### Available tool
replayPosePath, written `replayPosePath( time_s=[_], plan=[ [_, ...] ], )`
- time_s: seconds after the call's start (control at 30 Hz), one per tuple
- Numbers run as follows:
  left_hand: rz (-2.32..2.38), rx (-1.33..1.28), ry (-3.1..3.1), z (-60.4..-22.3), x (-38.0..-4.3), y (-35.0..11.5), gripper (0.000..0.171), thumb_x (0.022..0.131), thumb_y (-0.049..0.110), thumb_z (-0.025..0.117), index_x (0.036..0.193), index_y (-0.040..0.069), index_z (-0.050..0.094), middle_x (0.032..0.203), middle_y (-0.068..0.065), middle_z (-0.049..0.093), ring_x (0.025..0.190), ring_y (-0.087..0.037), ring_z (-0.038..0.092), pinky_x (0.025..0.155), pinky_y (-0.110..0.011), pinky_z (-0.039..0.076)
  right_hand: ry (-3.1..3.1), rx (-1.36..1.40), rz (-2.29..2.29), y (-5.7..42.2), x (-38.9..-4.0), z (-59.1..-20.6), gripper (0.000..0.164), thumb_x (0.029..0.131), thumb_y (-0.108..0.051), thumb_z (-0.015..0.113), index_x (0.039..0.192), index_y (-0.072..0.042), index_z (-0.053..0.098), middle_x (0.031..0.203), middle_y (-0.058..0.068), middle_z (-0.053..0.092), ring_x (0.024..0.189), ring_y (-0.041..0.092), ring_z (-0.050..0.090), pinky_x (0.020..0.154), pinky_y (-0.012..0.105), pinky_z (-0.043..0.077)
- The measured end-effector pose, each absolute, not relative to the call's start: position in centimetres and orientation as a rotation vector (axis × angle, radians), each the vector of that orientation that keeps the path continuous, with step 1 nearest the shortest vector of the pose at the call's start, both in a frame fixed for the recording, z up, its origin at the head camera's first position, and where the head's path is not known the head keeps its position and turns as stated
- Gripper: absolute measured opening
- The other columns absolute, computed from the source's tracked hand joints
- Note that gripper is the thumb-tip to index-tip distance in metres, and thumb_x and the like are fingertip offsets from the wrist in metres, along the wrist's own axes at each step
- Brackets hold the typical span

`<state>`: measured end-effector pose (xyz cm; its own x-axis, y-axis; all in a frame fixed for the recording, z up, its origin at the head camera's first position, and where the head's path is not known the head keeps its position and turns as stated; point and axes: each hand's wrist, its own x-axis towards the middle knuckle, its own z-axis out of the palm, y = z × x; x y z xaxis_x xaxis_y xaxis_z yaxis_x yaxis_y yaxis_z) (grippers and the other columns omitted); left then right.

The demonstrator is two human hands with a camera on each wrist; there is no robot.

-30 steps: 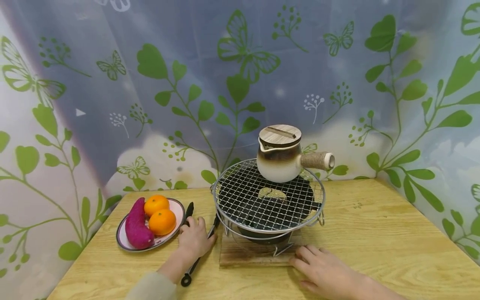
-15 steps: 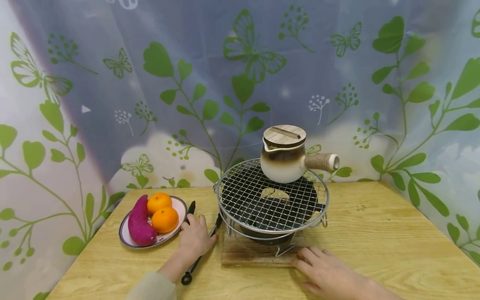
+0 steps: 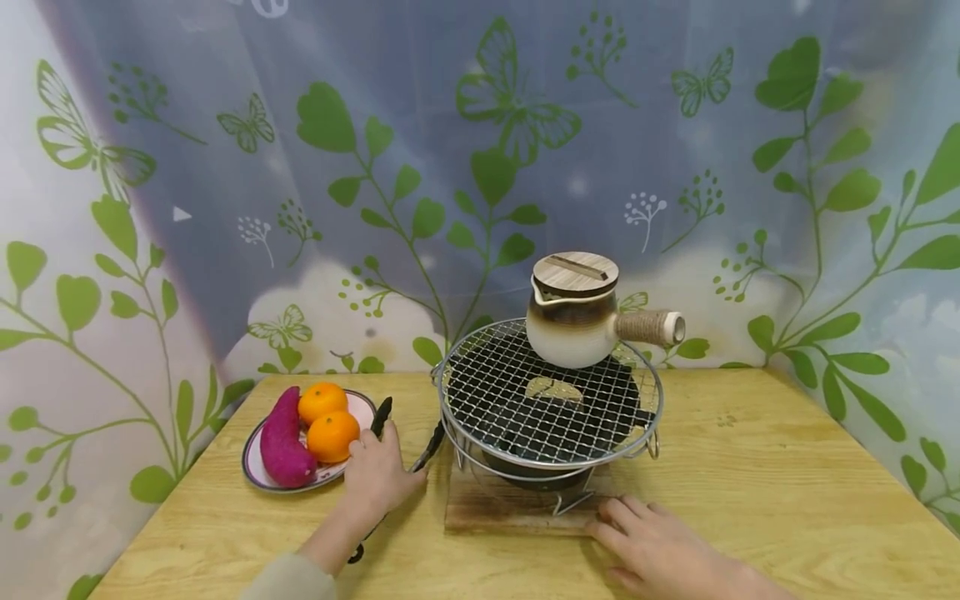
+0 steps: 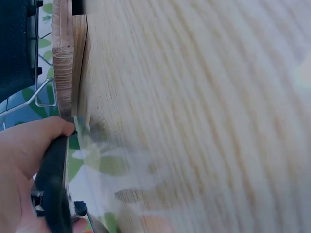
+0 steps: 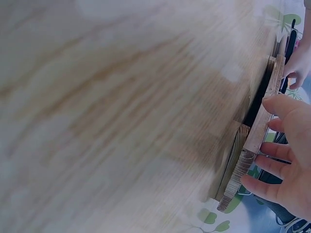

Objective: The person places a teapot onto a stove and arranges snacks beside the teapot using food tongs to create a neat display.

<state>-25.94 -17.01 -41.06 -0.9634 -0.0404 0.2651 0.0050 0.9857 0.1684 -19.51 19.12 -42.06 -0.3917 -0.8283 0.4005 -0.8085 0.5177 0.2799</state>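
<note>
My left hand [image 3: 375,477] grips a pair of black-and-metal tongs [image 3: 430,447] between thumb and fingers, left of the grill. Part of the tongs is hidden under the hand; in the left wrist view their dark end [image 4: 52,170] shows between thumb and palm. My right hand [image 3: 651,533] rests at the front right corner of the wooden board [image 3: 517,517], fingers spread and touching its edge. On that board stands a round grill with a wire mesh [image 3: 495,400]. A lidded clay pot [image 3: 573,329] with a rope-wrapped handle sits at the mesh's back.
Left of the tongs, an oval plate [image 3: 258,479] holds a purple sweet potato [image 3: 285,442] and two oranges [image 3: 332,436]. The wooden table [image 3: 750,467] extends to the right. A printed curtain [image 3: 420,125] hangs behind its back edge.
My left hand has closed round the tongs, and their near end has shifted left and up. The right hand stays at the board. The head view has turned slightly left.
</note>
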Motion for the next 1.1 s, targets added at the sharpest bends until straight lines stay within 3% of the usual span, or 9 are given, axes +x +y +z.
replayPosePath(
  time_s=[0.37, 0.67, 0.9, 1.1],
  plan=[
    [-0.109, -0.004, -2.738, -40.2, -25.1, -17.8, 0.091, 0.065, 0.048, 0.076, 0.133, -0.001, 0.042, 0.118, -0.035, 0.041, 0.089, -0.043, 0.045, 0.069, -0.048, 0.044, -2.27, 1.321, -0.034, 19.1, -19.3, -42.0, 0.05, 0.068, -0.036, 0.075, 0.11, -0.014, 0.059, 0.102, 0.002, 0.052, 0.084, 0.016, 0.051, 0.058, 0.029, 0.047],
    [-0.146, 0.065, -2.701, -39.3, -24.2, -19.9, 0.089, 0.06, 0.045, 0.081, 0.126, -0.002, 0.045, 0.105, -0.034, 0.045, 0.087, -0.047, 0.047, 0.068, -0.051, 0.045, -2.297, 1.329, -0.026, 19.0, -19.2, -42.0, 0.051, 0.07, -0.037, 0.074, 0.113, -0.013, 0.058, 0.103, 0.002, 0.051, 0.086, 0.016, 0.051, 0.058, 0.029, 0.047],
    [-0.168, 0.119, -2.69, -38.7, -23.7, -21.6, 0.095, 0.058, 0.045, 0.083, 0.123, -0.011, 0.044, 0.113, -0.038, 0.043, 0.09, -0.052, 0.046, 0.072, -0.057, 0.043, -2.316, 1.316, -0.019, 19.1, -19.2, -42.0, 0.05, 0.073, -0.035, 0.072, 0.116, -0.014, 0.058, 0.106, 0.0, 0.051, 0.092, 0.017, 0.051, 0.068, 0.037, 0.05],
    [-0.178, 0.135, -2.698, -38.5, -23.5, -22.6, 0.102, 0.058, 0.045, 0.083, 0.121, -0.023, 0.04, 0.112, -0.04, 0.043, 0.09, -0.053, 0.046, 0.076, -0.057, 0.043, -2.336, 1.327, -0.003, 19.1, -19.2, -41.8, 0.052, 0.075, -0.035, 0.072, 0.119, -0.013, 0.057, 0.108, -0.001, 0.051, 0.094, 0.017, 0.051, 0.07, 0.037, 0.05]
  ],
)
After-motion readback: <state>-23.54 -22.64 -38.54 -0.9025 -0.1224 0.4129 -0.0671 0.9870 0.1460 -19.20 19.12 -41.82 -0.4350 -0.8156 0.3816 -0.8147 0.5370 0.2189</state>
